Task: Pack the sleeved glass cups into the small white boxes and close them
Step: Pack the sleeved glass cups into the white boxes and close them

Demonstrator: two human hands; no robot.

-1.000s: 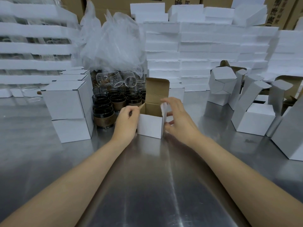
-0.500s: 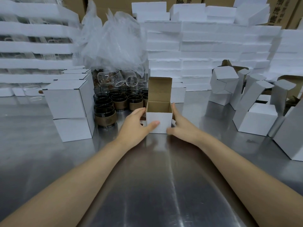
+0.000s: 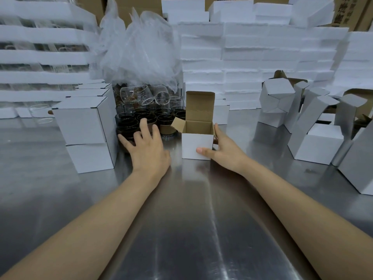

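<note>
Steel tabletop (image 3: 191, 219): right hand (image 3: 224, 151) pinches the small white open-topped cardboard box (image 3: 193, 145) at centre; left hand (image 3: 148, 150), spread and apparently empty, hovers over brown-sleeved glass cups (image 3: 167, 129) just left. Grasp one by its sleeve.

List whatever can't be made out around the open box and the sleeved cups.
1. Head view: floor of the open box, hidden by its front wall.
2. Head view: nearest sleeved cup, mostly covered by the left hand; grip unclear.
3. Head view: fingers of the right hand, behind the box.
4. Head view: rear cups, blurred below the plastic bag; count unknown.
</note>
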